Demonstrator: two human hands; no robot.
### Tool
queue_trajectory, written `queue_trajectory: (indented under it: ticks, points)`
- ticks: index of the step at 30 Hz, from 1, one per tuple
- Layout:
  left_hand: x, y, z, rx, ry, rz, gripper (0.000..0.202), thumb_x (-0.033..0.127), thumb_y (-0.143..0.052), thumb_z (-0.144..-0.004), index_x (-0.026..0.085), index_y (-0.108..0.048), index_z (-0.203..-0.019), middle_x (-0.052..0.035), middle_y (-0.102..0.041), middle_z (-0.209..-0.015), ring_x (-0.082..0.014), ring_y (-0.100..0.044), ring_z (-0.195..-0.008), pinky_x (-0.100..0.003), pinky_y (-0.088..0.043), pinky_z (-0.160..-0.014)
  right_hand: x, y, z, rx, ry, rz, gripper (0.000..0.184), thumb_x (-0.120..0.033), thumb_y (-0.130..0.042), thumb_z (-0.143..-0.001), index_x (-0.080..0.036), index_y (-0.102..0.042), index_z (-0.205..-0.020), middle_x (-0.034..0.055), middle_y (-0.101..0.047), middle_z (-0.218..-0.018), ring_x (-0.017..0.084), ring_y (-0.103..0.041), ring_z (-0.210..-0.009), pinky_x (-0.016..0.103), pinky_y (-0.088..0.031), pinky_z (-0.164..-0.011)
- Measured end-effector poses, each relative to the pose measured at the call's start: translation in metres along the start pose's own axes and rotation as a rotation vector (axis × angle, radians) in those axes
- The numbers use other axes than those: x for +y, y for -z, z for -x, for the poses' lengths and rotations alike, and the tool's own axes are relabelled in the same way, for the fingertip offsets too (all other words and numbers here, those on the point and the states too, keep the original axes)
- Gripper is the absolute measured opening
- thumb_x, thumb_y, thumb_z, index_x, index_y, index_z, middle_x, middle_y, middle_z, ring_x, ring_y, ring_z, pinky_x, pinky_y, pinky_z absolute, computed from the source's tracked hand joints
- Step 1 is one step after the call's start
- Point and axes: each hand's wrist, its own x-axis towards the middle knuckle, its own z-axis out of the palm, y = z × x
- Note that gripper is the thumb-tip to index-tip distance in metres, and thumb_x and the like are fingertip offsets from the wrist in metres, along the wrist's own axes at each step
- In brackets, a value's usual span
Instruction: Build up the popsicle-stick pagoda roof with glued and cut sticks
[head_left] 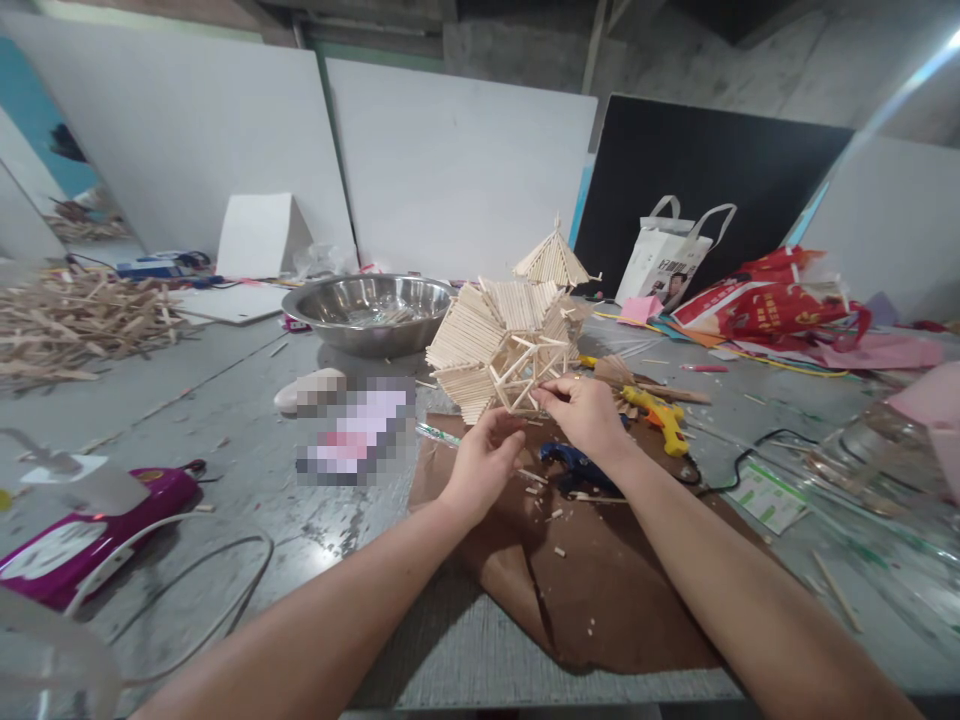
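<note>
A model built of pale wooden sticks (480, 335), with fan-like stick panels around an open lattice, stands on a brown sheet (622, 600). My right hand (581, 412) pinches the lower right of the lattice between thumb and fingers. Just below the lattice is my left hand (487, 455), its fingers curled together at the model's lower edge. Whatever may be between those left fingers is hidden. A blue glue gun (574, 465) lies under my right wrist, and a yellow glue gun (660, 420) sits to its right. Short stick offcuts are scattered over the sheet.
Behind the model are a steel bowl (367, 325) and a pointed stick roof (555, 258). Loose sticks (82, 320) pile at far left. A phone (360, 430), white mouse (311, 390) and purple power strip (142, 505) lie left; a clear container (862, 450) and cords lie right.
</note>
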Motion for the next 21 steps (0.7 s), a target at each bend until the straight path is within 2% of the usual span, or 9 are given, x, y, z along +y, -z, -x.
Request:
queue_trajectory:
  ticks: [15,18,21]
  points:
    - [0.0039,-0.0007,0.0008,-0.001,0.005,-0.035,0.026,0.02,-0.052,-0.065,0.016,-0.05,-0.091,-0.0061,-0.058,-0.095,-0.0085,-0.053,-0.058,-0.018,-0.04,-0.044,0.0,0.0004,-0.0008,-0.008,-0.022,-0.001,0.018,-0.028,-0.053,-0.071,-0.016,-0.067,-0.071,0.0035,-0.065,-0.065,0.013,-0.056,-0.06,0.022,-0.039,-0.058]
    - [0.003,0.0022,-0.0001,0.017,-0.037,-0.156,0.022,0.023,-0.049,-0.068,0.016,-0.05,-0.089,-0.0048,-0.06,-0.088,-0.0103,-0.053,-0.059,-0.02,-0.04,-0.046,-0.0006,0.0011,-0.0007,-0.005,-0.021,0.003,0.018,-0.027,-0.053,-0.071,-0.015,-0.067,-0.071,0.0037,-0.065,-0.065,0.013,-0.056,-0.06,0.022,-0.039,-0.058]
    - [0.0074,0.0081,0.0024,0.113,-0.184,-0.451,0.013,0.026,-0.047,-0.071,0.016,-0.053,-0.077,-0.0019,-0.058,-0.071,-0.0124,-0.053,-0.063,-0.023,-0.041,-0.055,-0.0004,0.0017,-0.0005,-0.008,-0.015,0.0,0.019,-0.027,-0.053,-0.071,-0.015,-0.067,-0.07,0.003,-0.064,-0.064,0.013,-0.056,-0.06,0.022,-0.039,-0.058]
